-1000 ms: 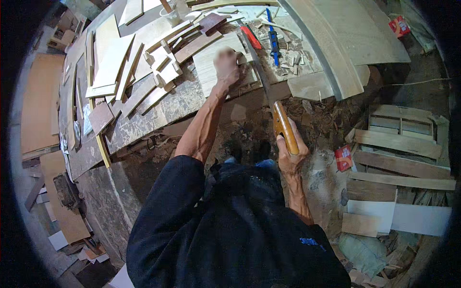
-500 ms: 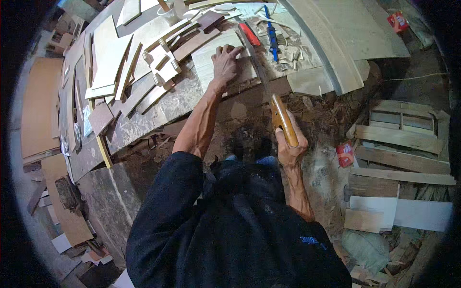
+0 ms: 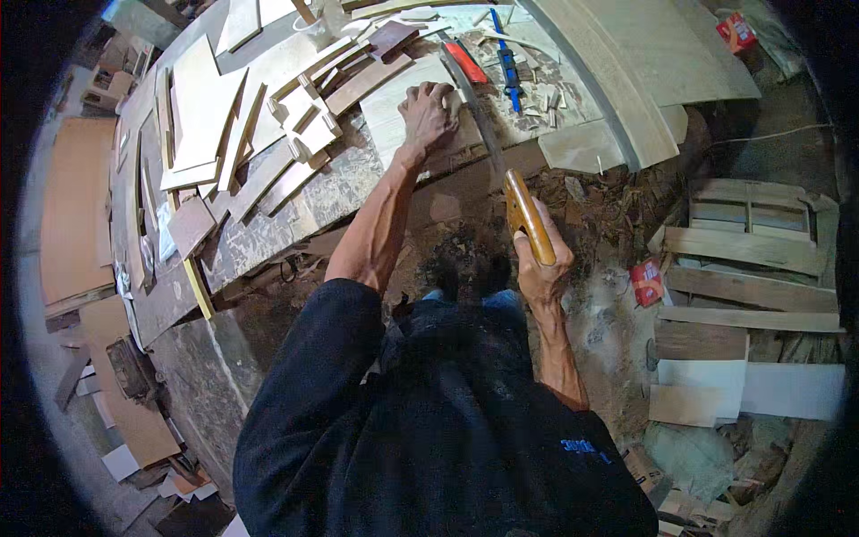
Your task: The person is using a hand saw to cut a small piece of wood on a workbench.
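Saw [image 3: 491, 141] points lengthwise forward, slightly left.

Dusty dark-brown floor [image 3: 599, 340]: rough and cluttered.
Large, scuffed grey-brown workbench [image 3: 250, 237]: sweeping across the upper left!
Light: cool white, bright over the bench, dimmer below.

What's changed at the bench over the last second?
The right hand has pushed the saw a little forward, away from the body. The left hand has shifted slightly right over the pale board, toward the blade. Nothing was visibly released: the right hand still grips the saw. The red tool and blue tool stayed put.
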`<state>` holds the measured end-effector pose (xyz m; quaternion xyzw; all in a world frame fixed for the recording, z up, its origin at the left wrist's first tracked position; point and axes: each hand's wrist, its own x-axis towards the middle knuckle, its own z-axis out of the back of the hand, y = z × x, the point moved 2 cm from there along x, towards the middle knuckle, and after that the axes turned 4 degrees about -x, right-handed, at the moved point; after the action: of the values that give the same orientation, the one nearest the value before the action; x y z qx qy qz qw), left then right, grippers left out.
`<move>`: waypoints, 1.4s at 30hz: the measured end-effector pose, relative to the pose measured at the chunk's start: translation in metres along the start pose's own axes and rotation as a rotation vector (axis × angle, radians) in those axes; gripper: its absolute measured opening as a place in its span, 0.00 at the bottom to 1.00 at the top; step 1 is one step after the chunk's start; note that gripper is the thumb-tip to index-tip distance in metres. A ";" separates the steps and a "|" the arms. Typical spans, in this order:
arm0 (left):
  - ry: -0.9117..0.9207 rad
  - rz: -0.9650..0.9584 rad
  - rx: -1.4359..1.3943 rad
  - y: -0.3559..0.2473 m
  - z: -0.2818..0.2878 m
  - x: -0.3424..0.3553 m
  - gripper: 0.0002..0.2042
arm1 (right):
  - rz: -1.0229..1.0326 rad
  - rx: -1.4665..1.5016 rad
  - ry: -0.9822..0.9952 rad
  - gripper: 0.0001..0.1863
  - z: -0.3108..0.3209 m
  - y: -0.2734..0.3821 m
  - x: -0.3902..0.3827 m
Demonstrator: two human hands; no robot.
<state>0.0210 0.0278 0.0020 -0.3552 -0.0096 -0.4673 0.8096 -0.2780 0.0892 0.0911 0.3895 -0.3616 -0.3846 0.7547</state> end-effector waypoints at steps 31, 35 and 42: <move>-0.146 0.019 -0.053 0.023 -0.032 0.024 0.07 | -0.053 0.062 0.106 0.26 0.014 -0.022 0.008; -0.109 0.002 -0.038 0.001 -0.028 0.022 0.11 | 0.001 0.003 0.109 0.27 0.015 -0.029 0.014; -0.089 -0.026 -0.033 0.005 -0.025 0.021 0.11 | 0.011 -0.049 0.121 0.29 0.009 -0.022 0.025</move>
<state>0.0284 -0.0011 -0.0121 -0.3890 -0.0426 -0.4617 0.7960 -0.2815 0.0561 0.0819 0.3915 -0.3082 -0.3648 0.7866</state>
